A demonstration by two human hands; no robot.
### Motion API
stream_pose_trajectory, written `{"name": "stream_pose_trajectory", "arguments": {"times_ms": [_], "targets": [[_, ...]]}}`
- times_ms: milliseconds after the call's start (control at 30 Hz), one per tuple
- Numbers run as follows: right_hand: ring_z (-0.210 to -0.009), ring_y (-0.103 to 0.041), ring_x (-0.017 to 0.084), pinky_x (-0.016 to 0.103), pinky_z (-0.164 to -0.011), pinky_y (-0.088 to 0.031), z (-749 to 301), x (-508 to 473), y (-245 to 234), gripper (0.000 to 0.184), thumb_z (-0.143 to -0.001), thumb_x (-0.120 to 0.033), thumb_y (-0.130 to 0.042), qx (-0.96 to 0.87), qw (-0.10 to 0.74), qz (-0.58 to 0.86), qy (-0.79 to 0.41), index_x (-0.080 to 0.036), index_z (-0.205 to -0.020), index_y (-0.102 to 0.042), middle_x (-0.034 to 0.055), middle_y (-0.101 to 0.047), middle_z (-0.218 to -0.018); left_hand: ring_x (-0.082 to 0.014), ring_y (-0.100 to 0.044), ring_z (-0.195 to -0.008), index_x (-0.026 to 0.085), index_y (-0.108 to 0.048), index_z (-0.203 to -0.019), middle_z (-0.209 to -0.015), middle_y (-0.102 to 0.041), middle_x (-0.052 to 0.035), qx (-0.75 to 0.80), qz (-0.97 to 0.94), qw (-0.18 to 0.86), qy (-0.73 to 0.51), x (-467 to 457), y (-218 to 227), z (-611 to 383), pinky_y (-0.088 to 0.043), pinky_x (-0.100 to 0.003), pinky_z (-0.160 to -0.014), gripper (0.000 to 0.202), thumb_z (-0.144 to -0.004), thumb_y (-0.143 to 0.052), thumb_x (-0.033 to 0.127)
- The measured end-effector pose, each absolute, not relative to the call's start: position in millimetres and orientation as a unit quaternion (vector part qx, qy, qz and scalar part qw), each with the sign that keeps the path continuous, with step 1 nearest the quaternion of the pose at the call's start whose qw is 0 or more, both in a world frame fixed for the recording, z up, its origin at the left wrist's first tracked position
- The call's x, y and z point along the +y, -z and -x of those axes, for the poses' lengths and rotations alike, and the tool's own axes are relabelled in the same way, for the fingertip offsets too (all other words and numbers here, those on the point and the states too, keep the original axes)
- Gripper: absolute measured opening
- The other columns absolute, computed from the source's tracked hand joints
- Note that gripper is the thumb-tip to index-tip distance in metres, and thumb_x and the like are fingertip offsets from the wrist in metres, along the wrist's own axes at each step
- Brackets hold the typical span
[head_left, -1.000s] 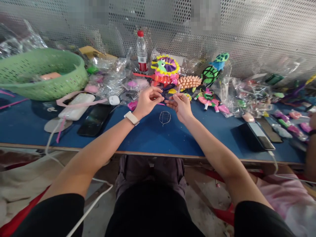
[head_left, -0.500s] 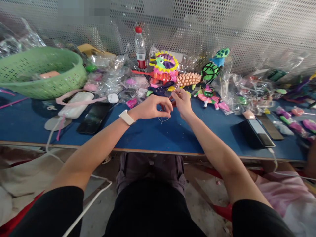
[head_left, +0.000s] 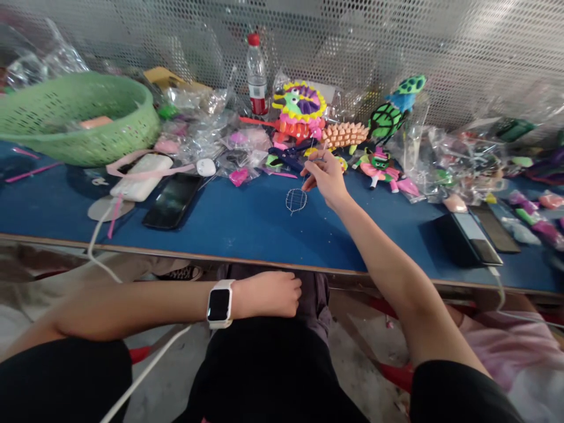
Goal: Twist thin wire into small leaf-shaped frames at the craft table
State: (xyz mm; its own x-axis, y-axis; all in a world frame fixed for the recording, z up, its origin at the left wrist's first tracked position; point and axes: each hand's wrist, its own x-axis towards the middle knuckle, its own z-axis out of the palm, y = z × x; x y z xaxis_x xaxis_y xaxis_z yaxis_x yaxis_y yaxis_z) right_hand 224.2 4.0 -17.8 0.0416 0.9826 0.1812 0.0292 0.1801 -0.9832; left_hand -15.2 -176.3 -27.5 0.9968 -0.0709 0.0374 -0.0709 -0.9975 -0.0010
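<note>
My left hand (head_left: 271, 294) is drawn back over my lap, its fingers curled under; whatever they hold, if anything, is hidden. Over the blue table, my right hand (head_left: 326, 174) has thumb and fingers bent together in a pinch. Something too fine to name may be between them. Just left of those fingertips a small oval wire frame (head_left: 296, 201) with crossing wires lies on the tabletop. Beyond the hand stand a bumpy tan clay figure (head_left: 345, 135) and a yellow, purple and green one (head_left: 302, 104). A dark blue tool-like object (head_left: 288, 158) lies there too, partly covered.
A green basket (head_left: 83, 144) stands at the left, near a black phone (head_left: 173, 201) and a white power bank (head_left: 141, 176). A bottle with a red cap (head_left: 256, 76) is at the back. Plastic bags (head_left: 458, 158) and a dark box-like device (head_left: 467, 238) occupy the right.
My left hand has left the table and come back to my lap, now closed. My right hand stays near the same spot. The wire frame is now in plain view on the table.
</note>
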Motion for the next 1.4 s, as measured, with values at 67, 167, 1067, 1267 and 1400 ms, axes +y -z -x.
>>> {"name": "stream_pose_trajectory", "arguments": {"times_ms": [67, 167, 1067, 1267, 1400], "targets": [[-0.063, -0.074, 0.014, 0.029, -0.056, -0.059, -225.8, 5.9, 18.5, 0.042, -0.097, -0.054, -0.087, -0.539, 0.543, 0.472, -0.439, -0.032, -0.113, -0.056, -0.0051, -0.073, -0.083, -0.0213, -0.077, -0.086, 0.026, -0.079, -0.085, -0.091, -0.087, -0.0029, -0.080, -0.992, 0.098, -0.021, -156.0, 3.0, 14.4, -0.056, -0.036, -0.076, 0.023, -0.096, -0.090, 0.008], [-0.072, -0.077, 0.017, 0.030, -0.060, -0.060, -229.3, 9.8, 20.0, 0.042, -0.095, -0.052, -0.090, -0.536, 0.553, 0.474, -0.426, -0.031, -0.116, -0.059, -0.0029, -0.076, -0.087, -0.0205, -0.080, -0.092, 0.030, -0.082, -0.101, -0.103, -0.088, -0.0016, -0.030, -0.962, 0.267, -0.047, -97.9, -29.6, 6.8, -0.059, -0.032, -0.086, 0.015, -0.111, -0.075, 0.022], [-0.079, -0.075, 0.021, 0.038, -0.075, -0.065, -243.8, 4.8, 15.2, 0.021, -0.103, -0.048, -0.084, -0.691, 0.506, 0.489, -0.166, -0.027, -0.105, -0.084, 0.0042, -0.082, -0.097, -0.0380, -0.085, -0.108, 0.024, -0.062, -0.104, -0.097, -0.076, -0.0071, 0.344, -0.602, 0.489, -0.529, 54.5, 31.0, -16.8, -0.075, -0.060, -0.095, 0.060, -0.074, -0.114, 0.031], [-0.084, -0.072, 0.022, 0.042, -0.086, -0.064, -241.4, -5.5, 5.5, 0.006, -0.102, -0.029, -0.082, -0.720, 0.434, 0.532, -0.101, -0.027, -0.102, -0.088, 0.0064, -0.083, -0.101, -0.0380, -0.085, -0.116, 0.026, -0.063, -0.111, -0.103, -0.079, -0.0074, 0.335, -0.568, 0.489, -0.571, 54.1, 28.7, -19.0, -0.075, -0.058, -0.097, 0.067, -0.074, -0.115, 0.047], [-0.083, -0.071, 0.021, 0.039, -0.084, -0.062, -242.5, -4.8, 4.8, 0.011, -0.100, -0.020, -0.079, -0.717, 0.436, 0.533, -0.105, -0.026, -0.101, -0.088, 0.0063, -0.083, -0.104, -0.0394, -0.084, -0.118, 0.026, -0.065, -0.114, -0.103, -0.078, -0.0072, 0.325, -0.568, 0.491, -0.575, 50.8, 25.8, -19.8, -0.074, -0.058, -0.099, 0.072, -0.070, -0.116, 0.053]]}}
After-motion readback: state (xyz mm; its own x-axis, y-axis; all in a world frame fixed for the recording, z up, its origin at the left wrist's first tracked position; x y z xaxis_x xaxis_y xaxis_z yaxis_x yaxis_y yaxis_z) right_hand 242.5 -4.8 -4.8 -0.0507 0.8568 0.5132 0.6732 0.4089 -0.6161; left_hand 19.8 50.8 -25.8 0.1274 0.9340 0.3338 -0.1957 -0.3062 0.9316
